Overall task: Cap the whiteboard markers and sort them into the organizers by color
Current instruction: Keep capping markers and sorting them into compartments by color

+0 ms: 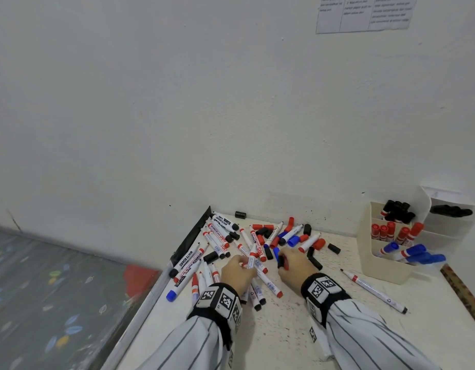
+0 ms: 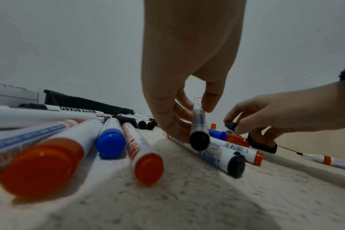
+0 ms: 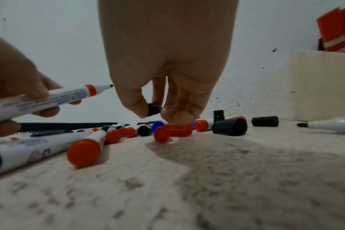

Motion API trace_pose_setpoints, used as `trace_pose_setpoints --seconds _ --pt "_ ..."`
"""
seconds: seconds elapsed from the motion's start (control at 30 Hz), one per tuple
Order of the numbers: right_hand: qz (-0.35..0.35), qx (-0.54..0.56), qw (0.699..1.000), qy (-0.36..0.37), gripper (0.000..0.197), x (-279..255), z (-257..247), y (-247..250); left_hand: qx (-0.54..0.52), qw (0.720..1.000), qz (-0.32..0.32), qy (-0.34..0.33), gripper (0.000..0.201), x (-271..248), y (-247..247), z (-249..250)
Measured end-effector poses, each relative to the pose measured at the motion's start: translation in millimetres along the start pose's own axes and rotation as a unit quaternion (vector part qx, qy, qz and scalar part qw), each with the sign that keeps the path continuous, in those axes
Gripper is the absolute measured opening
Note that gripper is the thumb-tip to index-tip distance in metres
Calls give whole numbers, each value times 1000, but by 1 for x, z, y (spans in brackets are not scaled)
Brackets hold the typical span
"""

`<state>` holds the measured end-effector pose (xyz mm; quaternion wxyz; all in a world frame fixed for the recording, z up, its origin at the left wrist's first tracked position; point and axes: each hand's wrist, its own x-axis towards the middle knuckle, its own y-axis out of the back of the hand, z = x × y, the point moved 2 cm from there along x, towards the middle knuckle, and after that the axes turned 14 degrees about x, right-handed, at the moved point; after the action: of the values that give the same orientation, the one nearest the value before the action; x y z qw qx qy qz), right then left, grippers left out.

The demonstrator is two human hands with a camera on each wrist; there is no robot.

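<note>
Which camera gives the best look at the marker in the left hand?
The right wrist view: the uncapped marker shows side-on there, with its orange band and dark tip clear. The left wrist view shows it end-on, mostly its black end. The head view shows it small, partly covered by the left hand.

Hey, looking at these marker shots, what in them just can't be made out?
- Wall notice, head view: print too small, top cut by the edge.
- Black cap in the right hand, right wrist view: mostly behind fingers.
- Rear white organizer, head view: dark contents indistinct.
- Near marker ends, left wrist view: blurred.
</note>
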<state>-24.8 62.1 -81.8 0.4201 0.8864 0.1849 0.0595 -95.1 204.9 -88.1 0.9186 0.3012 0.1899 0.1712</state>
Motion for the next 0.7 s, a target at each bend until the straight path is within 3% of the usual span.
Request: trace_pose_setpoints --seconds 0.27,0.47,0.7 --pt "99 177 979 19 31 -3 1 40 17 999 -5 -36 24 -8 -5 5" --pt "79 169 982 32 29 -6 3 50 25 998 -21 -62 27 -15 -12 11" --pt "11 178 984 20 23 -23 7 48 65 993 -24 -98 26 -27 -19 21"
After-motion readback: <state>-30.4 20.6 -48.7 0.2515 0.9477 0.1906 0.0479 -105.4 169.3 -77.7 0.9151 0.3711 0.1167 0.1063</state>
